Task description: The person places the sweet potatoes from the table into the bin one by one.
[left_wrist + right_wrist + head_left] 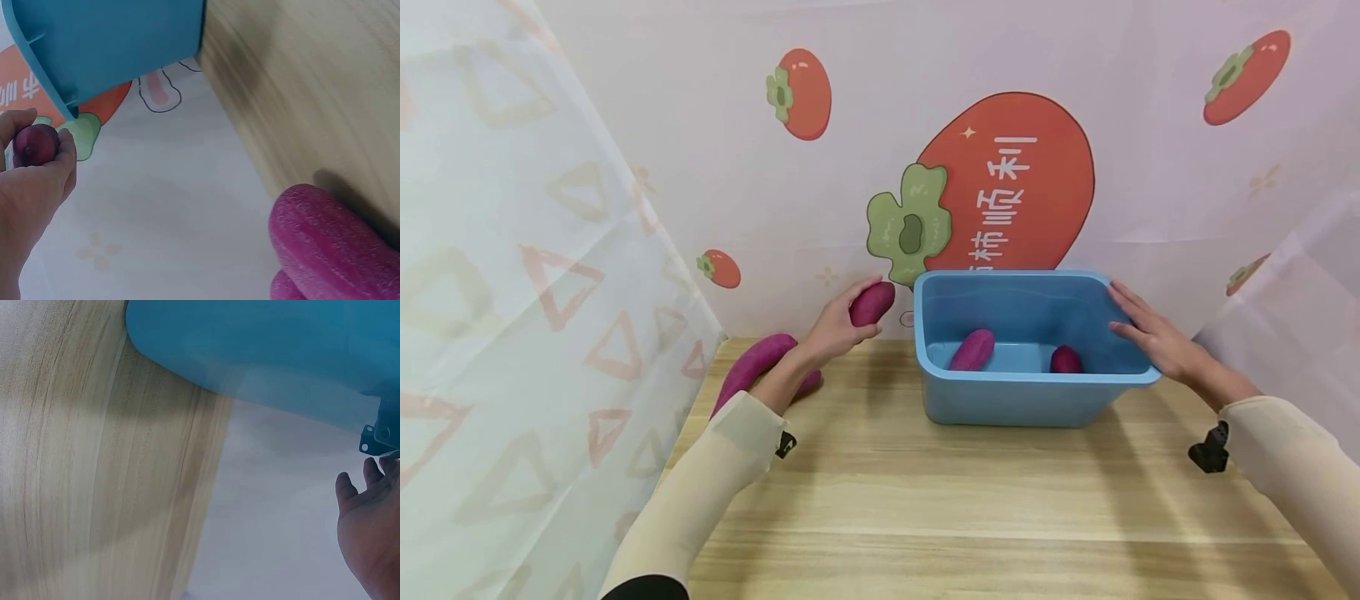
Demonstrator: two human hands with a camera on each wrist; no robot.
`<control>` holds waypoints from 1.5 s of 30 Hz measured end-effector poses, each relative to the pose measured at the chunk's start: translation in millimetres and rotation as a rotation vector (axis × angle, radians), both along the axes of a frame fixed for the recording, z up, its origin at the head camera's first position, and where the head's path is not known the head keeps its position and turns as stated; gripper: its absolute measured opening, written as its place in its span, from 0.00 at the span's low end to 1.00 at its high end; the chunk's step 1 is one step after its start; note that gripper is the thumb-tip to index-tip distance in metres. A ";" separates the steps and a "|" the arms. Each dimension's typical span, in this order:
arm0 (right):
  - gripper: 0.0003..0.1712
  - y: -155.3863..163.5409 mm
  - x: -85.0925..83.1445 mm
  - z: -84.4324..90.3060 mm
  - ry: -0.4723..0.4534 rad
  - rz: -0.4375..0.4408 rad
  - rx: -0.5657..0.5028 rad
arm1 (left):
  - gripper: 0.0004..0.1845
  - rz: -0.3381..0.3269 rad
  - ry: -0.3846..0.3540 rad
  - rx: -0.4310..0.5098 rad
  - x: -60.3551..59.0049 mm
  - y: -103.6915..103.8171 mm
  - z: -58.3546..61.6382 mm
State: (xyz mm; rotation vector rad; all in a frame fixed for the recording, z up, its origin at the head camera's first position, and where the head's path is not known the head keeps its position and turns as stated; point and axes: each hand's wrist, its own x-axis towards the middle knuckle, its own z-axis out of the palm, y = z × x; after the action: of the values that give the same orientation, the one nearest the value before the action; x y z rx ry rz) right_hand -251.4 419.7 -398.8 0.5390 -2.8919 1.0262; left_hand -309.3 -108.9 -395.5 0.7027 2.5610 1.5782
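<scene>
At the left, my left hand [838,329] grips a short purple sweet potato [874,303], lifted above the table and just left of the blue bin [1037,404]. The left wrist view shows the fingers curled round this sweet potato [36,145], its end facing the camera. My right hand [1165,342] holds the bin's right rim, thumb over the inner side. Its lower fingers [345,485] show outside, under the rim, in the right wrist view. Inside the bin lie one sweet potato [973,350] at the left and another [1066,360] at the right.
Behind my left forearm, a long curved purple sweet potato [760,357] lies on the wooden table [880,500], with a second one [808,382] beside it, partly hidden. A printed cloth [820,208] hangs right behind the table, and another cloth [550,333] borders the left side.
</scene>
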 end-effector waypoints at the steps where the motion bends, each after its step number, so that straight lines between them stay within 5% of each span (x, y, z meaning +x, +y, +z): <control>1: 0.40 -0.3 -0.2 0.3 0.001 0.001 -0.002 | 0.44 -0.001 0.003 -0.002 0.2 0.5 1.5; 31: 0.37 -1.6 2.9 2.2 0.012 0.038 -0.031 | 0.45 -0.086 -0.023 0.018 9.2 22.5 43.2; 45: 0.37 -2.1 5.2 0.8 0.022 0.047 -0.038 | 0.46 -0.135 -0.002 0.005 4.9 32.8 50.3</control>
State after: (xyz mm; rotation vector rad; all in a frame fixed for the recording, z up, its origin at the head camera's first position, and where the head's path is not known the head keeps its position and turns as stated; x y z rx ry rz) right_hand -246.1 417.6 -398.0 0.6152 -2.8480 1.0718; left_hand -304.4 -76.1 -345.2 0.8538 2.4510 1.5438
